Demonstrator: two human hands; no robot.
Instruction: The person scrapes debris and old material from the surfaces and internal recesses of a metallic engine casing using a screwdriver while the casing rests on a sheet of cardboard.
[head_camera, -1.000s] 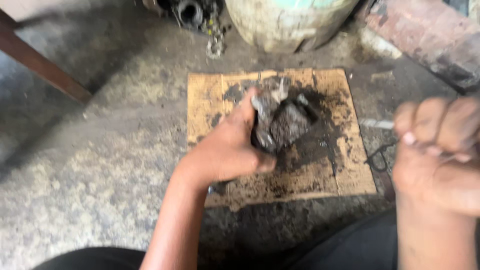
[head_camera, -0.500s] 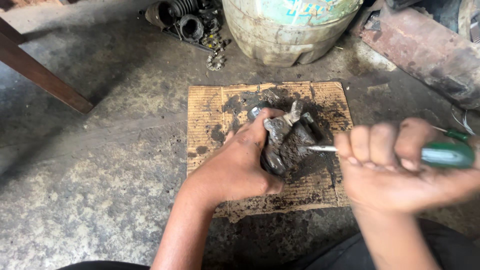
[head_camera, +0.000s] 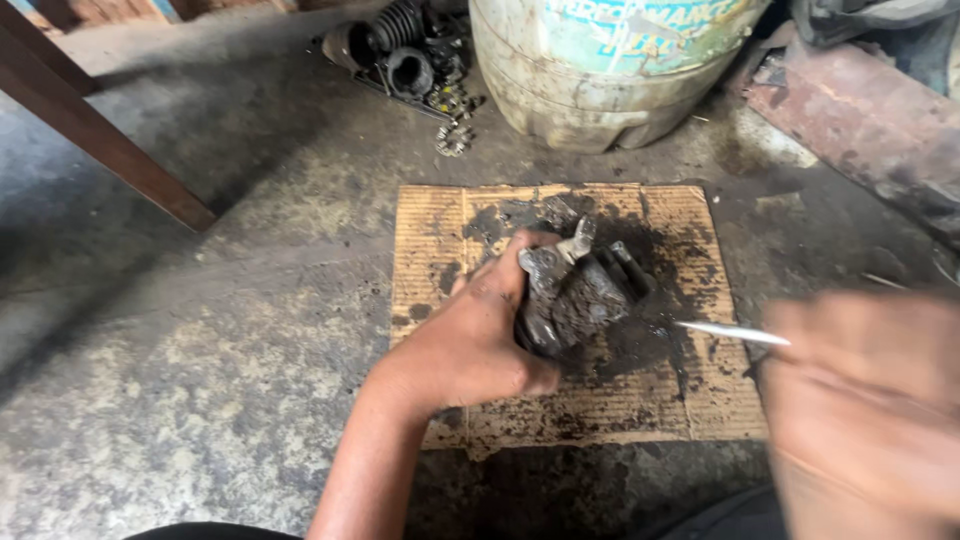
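**grease_monkey:** Left hand (head_camera: 470, 345) is clamped round the grimy, dark cast-metal part (head_camera: 575, 295), pinning it on the stained brown cardboard sheet (head_camera: 430, 240). Right hand (head_camera: 865, 400) is blurred but closed round the thin silver-tipped tool (head_camera: 732, 333), tip just short of the part. I'd keep the part pressed flat and scrape away from the holding thumb.

**old_spanner:** Agreed. Room-wise, the cardboard's right edge sits under the tool hand, the dirty pale plastic drum (head_camera: 610, 70) stands right behind the sheet, and the brown wooden leg (head_camera: 100, 140) is well off left. Bare concrete floor (head_camera: 200, 380) on the left is the free side.
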